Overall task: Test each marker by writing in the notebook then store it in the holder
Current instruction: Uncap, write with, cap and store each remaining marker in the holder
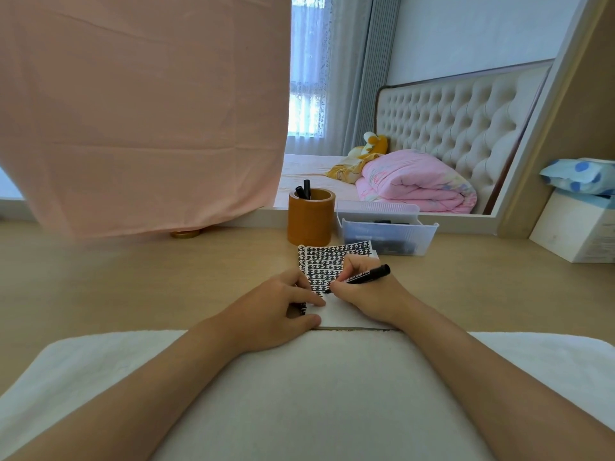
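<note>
A spiral notebook (pixel 327 261) lies open on the wooden desk, its page filled with rows of black marks down to mid-page. My right hand (pixel 369 294) grips a black marker (pixel 367 273), tip touching the page at the lowest row. My left hand (pixel 276 311) presses flat on the notebook's lower left corner, fingers spread. Behind the notebook stands a brown cylindrical holder (pixel 310 219) with two black markers (pixel 304 190) sticking out of it. To its right a clear plastic tray (pixel 387 232) contains several dark markers.
A pink cloth (pixel 143 111) hangs over the mirror on the left, with a gold lid (pixel 184 233) below it. A white box (pixel 575 227) with a blue dotted tissue pack stands at the right. A white towel (pixel 316 394) covers the near edge.
</note>
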Motion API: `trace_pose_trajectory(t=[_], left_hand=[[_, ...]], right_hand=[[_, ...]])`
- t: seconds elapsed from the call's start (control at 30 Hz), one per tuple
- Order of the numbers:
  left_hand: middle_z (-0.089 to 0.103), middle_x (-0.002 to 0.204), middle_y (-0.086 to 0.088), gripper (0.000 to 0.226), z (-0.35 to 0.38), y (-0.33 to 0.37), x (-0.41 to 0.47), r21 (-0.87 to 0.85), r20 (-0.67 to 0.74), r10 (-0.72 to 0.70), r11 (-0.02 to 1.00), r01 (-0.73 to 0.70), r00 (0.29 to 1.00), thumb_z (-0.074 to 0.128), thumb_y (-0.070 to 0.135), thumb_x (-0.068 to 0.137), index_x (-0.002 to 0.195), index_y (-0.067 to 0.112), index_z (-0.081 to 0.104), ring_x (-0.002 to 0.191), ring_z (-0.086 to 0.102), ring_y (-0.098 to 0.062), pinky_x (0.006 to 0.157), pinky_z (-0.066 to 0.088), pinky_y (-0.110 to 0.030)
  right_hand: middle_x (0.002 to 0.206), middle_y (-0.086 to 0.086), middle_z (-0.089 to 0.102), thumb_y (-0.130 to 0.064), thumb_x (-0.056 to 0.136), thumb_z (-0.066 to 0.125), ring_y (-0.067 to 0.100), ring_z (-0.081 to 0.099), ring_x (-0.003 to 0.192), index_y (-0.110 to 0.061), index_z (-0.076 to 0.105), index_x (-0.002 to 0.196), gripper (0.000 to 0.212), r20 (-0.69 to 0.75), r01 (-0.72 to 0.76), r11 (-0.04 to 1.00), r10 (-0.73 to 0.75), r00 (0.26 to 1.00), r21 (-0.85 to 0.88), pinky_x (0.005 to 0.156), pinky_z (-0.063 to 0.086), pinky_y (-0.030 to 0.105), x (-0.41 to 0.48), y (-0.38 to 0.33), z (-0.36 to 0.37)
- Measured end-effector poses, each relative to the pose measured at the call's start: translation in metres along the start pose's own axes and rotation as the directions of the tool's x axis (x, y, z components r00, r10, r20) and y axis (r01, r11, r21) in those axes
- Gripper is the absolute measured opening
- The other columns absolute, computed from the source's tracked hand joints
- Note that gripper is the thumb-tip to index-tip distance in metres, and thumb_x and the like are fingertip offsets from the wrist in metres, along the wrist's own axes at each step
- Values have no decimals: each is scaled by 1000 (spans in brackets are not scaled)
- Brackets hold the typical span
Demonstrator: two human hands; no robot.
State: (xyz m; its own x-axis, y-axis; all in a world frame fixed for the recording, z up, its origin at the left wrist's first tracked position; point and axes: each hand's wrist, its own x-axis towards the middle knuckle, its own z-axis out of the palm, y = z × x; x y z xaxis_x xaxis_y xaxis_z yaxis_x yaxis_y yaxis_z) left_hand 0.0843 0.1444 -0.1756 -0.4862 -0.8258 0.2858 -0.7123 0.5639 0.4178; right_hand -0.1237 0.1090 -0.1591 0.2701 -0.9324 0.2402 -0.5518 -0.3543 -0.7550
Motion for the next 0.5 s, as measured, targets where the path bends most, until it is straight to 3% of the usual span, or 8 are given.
trace_pose_trajectory(t=[0.2, 0.5], left_hand=[[47, 108, 20, 34, 1, 0, 0, 3, -2, 1, 1000, -1, 1000, 66, 46, 87, 120, 39, 67, 98, 47, 5, 76, 33, -4], [47, 108, 18, 33, 1, 0, -1, -4, -11, 6, 1000, -6, 1000, 67, 44, 87, 119, 37, 68, 97, 48, 3, 76, 33, -4]], right_hand=[[74, 3, 65, -13, 80, 75, 3, 54, 61, -14, 63, 72, 14, 46, 32, 999, -32, 998, -2, 53, 45, 17, -1, -2, -3], [73, 4, 63, -13, 81, 73, 8, 54, 62, -12, 61, 73, 14, 11, 3, 1000, -3, 1000, 13, 53, 45, 22, 0, 0, -1]])
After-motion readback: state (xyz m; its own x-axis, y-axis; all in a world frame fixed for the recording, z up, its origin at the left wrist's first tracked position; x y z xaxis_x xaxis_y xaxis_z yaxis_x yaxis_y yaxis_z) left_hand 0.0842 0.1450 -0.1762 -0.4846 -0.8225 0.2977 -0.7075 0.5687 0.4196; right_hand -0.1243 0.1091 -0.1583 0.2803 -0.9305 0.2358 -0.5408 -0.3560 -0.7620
